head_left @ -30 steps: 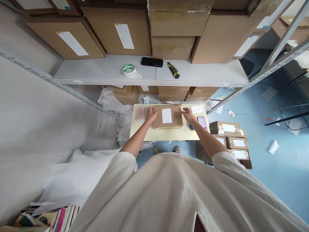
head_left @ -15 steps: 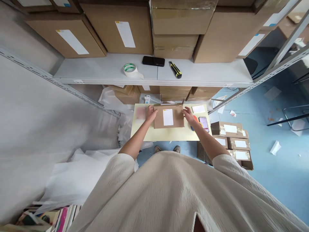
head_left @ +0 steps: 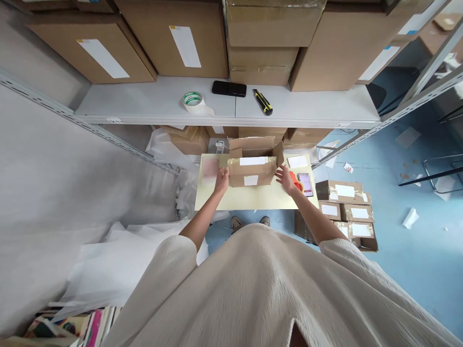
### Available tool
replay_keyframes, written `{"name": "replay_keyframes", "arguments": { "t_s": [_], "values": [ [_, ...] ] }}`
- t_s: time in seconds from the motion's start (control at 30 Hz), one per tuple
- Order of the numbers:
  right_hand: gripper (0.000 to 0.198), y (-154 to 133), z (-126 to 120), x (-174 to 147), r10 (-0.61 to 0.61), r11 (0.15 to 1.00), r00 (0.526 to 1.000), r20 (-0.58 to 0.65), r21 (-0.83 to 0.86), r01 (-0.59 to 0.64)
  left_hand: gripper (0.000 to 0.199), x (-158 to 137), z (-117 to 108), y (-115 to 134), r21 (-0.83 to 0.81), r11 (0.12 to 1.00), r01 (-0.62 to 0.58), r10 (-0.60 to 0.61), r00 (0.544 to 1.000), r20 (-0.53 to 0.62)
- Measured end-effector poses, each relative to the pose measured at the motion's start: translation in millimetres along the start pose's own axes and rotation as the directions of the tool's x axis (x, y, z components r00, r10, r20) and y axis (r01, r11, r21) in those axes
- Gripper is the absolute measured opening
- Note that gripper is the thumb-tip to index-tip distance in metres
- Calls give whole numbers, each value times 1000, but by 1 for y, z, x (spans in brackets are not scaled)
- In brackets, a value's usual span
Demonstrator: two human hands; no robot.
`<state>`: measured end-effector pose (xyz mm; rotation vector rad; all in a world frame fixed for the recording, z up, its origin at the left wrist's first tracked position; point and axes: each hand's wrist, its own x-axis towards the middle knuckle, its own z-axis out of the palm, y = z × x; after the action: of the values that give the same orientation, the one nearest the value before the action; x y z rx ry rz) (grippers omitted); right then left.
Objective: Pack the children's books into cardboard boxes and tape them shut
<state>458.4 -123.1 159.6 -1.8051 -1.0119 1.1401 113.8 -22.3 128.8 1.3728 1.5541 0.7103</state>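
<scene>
A cardboard box (head_left: pixel 237 179) stands on the pale yellow table, its top flaps open and its inside partly showing. White labels are on its front and its near flap, and clear tape crosses that flap. My left hand (head_left: pixel 222 181) grips the box's left side, fingers close against the cardboard. By the right side, my right hand (head_left: pixel 286 180) has its fingers stretched and apart; whether the fingertips touch the box is hard to tell. Just beyond that hand lie a red and yellow tape dispenser (head_left: pixel 297 182) and a phone (head_left: pixel 306 185) with a lit screen.
On the grey shelf (head_left: pixel 144 103) ahead lie a tape roll (head_left: pixel 193 100), a black phone (head_left: pixel 229 89) and a utility knife (head_left: pixel 263 102). Large boxes (head_left: pixel 195 48) stand behind them. Several labelled boxes (head_left: pixel 347 212) are stacked right of the table (head_left: pixel 253 200). White packing sheets (head_left: pixel 141 255) fill the left.
The box has tipped from lying with its label facing up to standing with its opening upward, flaps spread. My left hand moved lower along its side; the right fingers spread out.
</scene>
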Motion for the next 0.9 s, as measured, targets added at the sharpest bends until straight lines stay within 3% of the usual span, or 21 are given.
{"name": "replay_keyframes", "arguments": {
  "t_s": [0.1,0.2,0.27,0.37,0.47,0.63,0.8,0.9],
  "values": [
    [95,10,-6,-10,30,1000,999,41,-9,-30,66,-7,-2,-6,-21,986,168,-167,985,43],
    [96,17,-15,-14,59,997,996,60,37,-62,58,-9,-5,-2,-6,983,186,-185,981,61],
    [92,17,-22,-13,59,997,998,10,54,-60,55,-9,-8,6,36,993,110,-111,993,27],
    [81,7,-32,-6,-31,1000,984,-173,-12,29,57,-7,-12,27,226,968,-109,119,992,-32],
    [70,-17,-37,2,-233,969,925,-301,-157,193,69,-4,-12,54,458,837,-300,280,953,112],
    [58,-60,-29,11,-461,871,868,-183,-282,403,82,-3,-2,89,608,647,-460,270,884,382],
    [55,-79,-16,20,-505,834,859,-84,-305,460,78,-10,4,91,663,532,-527,288,849,443],
    [56,-83,-14,25,-481,842,875,-63,-311,441,75,-12,4,86,659,529,-535,304,844,441]
  ]
}}
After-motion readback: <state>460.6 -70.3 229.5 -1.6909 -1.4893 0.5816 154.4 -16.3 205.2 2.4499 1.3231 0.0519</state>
